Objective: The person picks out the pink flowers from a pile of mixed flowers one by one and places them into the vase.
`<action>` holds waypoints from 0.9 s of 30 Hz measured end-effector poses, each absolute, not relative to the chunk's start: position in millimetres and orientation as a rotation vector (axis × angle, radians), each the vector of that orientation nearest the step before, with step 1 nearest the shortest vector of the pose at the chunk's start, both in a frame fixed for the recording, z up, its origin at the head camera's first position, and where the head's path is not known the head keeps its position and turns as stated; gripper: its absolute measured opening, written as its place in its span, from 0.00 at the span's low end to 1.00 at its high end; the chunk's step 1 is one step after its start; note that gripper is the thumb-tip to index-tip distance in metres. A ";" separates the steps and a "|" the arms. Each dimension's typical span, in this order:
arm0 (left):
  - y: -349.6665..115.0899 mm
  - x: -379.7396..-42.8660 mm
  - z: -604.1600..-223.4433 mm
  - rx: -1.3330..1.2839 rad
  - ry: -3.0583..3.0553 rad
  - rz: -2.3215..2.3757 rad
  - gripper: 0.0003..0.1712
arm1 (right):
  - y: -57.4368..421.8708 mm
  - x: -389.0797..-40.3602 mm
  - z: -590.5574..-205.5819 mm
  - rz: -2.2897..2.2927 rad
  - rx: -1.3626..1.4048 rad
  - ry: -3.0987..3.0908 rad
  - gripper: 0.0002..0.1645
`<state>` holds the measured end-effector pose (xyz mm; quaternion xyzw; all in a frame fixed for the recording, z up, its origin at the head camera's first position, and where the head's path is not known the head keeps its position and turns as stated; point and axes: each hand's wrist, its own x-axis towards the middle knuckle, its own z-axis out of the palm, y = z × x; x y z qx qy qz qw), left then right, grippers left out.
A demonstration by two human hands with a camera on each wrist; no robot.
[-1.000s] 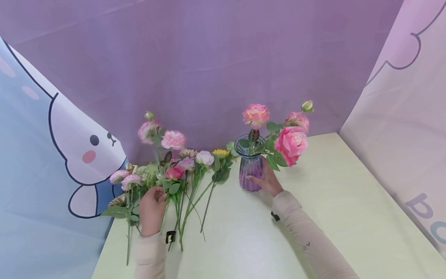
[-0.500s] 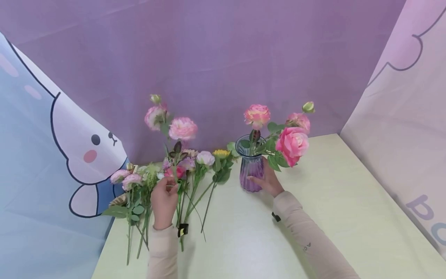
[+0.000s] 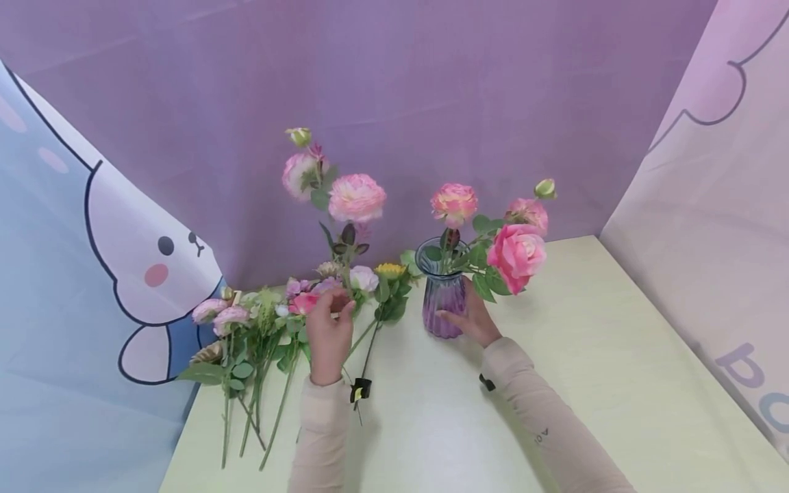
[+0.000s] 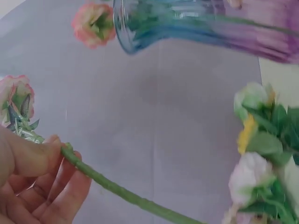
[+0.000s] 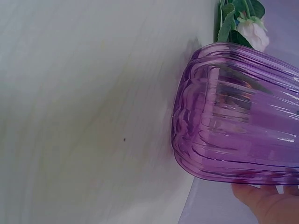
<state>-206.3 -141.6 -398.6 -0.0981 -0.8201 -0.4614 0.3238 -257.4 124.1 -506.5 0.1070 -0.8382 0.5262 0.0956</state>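
Observation:
My left hand point(image 3: 331, 335) pinches the green stem point(image 4: 121, 190) of a pale pink flower spray point(image 3: 357, 197), raised upright above the loose flowers with two blooms and a bud at its top. In the left wrist view, thumb and fingers close on that stem. My right hand point(image 3: 477, 318) grips the side of a ribbed glass vase point(image 3: 442, 308), blue at the rim and purple below, standing on the table. Deeper pink roses point(image 3: 516, 257) lean out of the vase to the right, and another pink bloom point(image 3: 454, 204) rises above its mouth.
Loose flowers lie left of the vase: pale pink blooms point(image 3: 231, 320), a red-pink rose point(image 3: 304, 302), a white bloom point(image 3: 364, 278) and a yellow flower point(image 3: 391, 271). Their stems point toward the table's front. A purple cloth backdrop point(image 3: 394, 123) hangs behind the table point(image 3: 616, 356).
My left hand has moved right and slightly up, lifting the pale pink spray out from among the loose flowers toward the vase. My right hand and the vase have stayed in place.

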 end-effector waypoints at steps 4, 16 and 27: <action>-129.3 -212.0 -393.4 -0.308 -2.152 -1.235 0.08 | 123.8 -256.8 -505.5 1.565 0.323 -2.475 0.55; -99.0 -227.8 -366.9 -0.428 -2.075 -1.347 0.07 | 122.9 -257.3 -506.0 1.594 0.343 -2.459 0.55; -73.4 -240.8 -345.2 -0.443 -2.004 -1.563 0.09 | 123.4 -256.1 -505.8 1.610 0.338 -2.446 0.55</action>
